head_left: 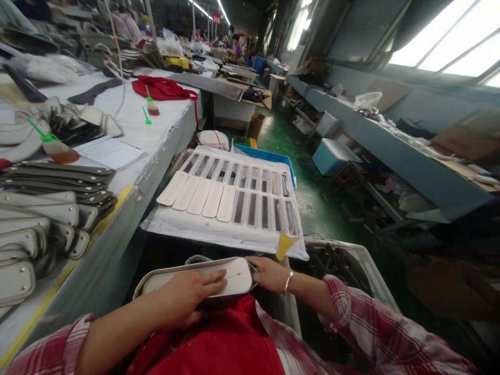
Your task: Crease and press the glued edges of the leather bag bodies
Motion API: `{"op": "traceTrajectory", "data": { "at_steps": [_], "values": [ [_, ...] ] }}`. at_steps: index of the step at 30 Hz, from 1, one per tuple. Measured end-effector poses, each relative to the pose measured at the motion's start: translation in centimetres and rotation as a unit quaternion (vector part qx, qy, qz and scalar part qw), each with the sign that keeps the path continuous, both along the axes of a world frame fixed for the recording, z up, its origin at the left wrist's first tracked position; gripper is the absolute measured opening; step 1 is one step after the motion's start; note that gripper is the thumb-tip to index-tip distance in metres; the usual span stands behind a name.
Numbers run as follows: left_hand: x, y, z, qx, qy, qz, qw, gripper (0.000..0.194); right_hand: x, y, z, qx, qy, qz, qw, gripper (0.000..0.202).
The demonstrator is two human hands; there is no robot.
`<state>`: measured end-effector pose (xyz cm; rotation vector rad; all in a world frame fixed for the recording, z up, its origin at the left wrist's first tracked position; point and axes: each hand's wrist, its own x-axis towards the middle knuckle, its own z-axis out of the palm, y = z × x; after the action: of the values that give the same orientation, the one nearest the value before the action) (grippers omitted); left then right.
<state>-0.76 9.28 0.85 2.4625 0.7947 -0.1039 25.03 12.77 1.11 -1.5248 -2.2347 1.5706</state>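
Note:
A long white piece with rounded ends (238, 276) lies across my lap, over a red apron (219, 344). Flat on its top rests my left hand (191, 294), fingers pointing right. My right hand (269, 273), with a bracelet at the wrist, pinches the right end of the piece; its fingertips are partly hidden. Just ahead is a white slotted frame (230, 234) with several cream rounded panels (199, 197) side by side on its left part. A yellow piece (286, 245) sits at its front right edge.
The left table (156, 161) holds stacks of white straps (58, 213), an amber bottle (58, 151), a notebook (111, 151) and red cloth (164, 87). A blue crate (269, 153) sits behind the frame, a bin (363, 260) at right. A long bench (390, 146) runs along the wall.

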Motion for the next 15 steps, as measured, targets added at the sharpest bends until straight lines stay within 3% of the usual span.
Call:
{"op": "traceTrajectory", "data": {
  "at_steps": [3, 9, 10, 12, 13, 15],
  "values": [
    [0.2, 0.4, 0.2, -0.017, -0.002, 0.004, 1.0, 0.066, -0.1, 0.0, 0.2, -0.017, -0.005, -0.017, 1.0, 0.041],
    [0.4, 0.4, -0.1, -0.015, 0.026, 0.017, 0.999, 0.068, -0.3, -0.6, 1.3, 0.084, 0.004, 0.007, 0.996, 0.041],
    [0.5, 0.2, -0.2, -0.01, 0.035, 0.02, 0.999, 0.069, -0.1, -0.5, 1.4, 0.061, 0.003, -0.001, 0.998, 0.044],
    [0.6, -0.1, -0.5, 0.001, 0.048, 0.025, 0.999, 0.07, 0.7, -0.2, 0.9, -0.06, 0.02, -0.038, 0.997, 0.051],
    [0.6, -0.2, -0.6, 0.004, 0.052, 0.028, 0.998, 0.07, 1.2, 0.1, 0.4, -0.146, 0.048, -0.071, 0.986, 0.053],
    [0.6, -0.3, -0.8, 0.001, 0.053, 0.032, 0.998, 0.069, 2.1, 0.9, -1.6, -0.285, 0.135, -0.172, 0.933, 0.055]
  ]
}}
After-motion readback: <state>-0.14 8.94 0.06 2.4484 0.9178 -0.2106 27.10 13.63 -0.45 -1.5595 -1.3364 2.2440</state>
